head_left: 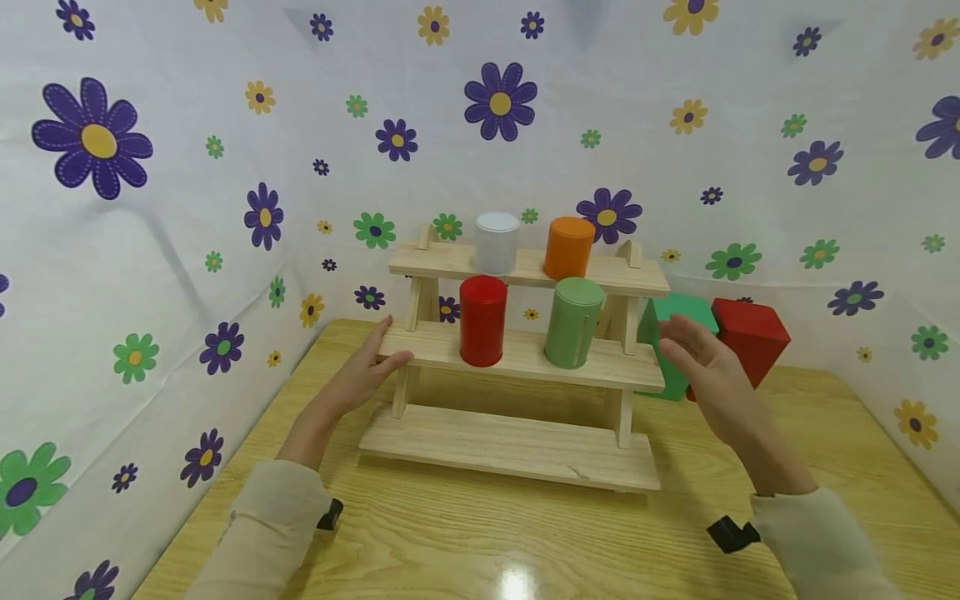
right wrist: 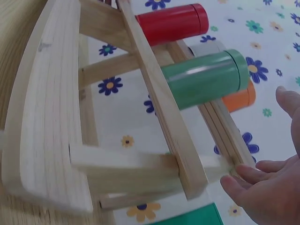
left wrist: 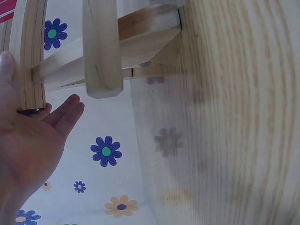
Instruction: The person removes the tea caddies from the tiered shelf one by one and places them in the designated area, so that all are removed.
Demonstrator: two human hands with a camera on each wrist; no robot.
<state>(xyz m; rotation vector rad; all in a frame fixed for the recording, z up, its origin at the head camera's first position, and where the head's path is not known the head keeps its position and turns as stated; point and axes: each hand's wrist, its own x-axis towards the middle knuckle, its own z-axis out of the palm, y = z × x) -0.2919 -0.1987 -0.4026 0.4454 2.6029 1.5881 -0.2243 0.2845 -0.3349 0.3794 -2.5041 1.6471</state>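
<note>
A three-tier wooden display shelf (head_left: 510, 446) stands on the table. At the left end of its middle tier, my left hand (head_left: 363, 375) touches the board, thumb along the front and fingers extended past the end, as the left wrist view also shows. My right hand (head_left: 708, 375) is held up beside the right end of that tier, fingers straight and nothing in it. The middle tier carries a red canister (head_left: 483, 321) and a light green canister (head_left: 574, 323). On the top tier are a white canister (head_left: 497, 243) and an orange canister (head_left: 568, 248).
Behind my right hand, a green box (head_left: 678, 312) and a red box (head_left: 753, 333) stand right of the shelf. Flower-printed white cloth (head_left: 420, 100) hangs around the back and sides. The wood-grain table (head_left: 450, 542) extends in front of the shelf.
</note>
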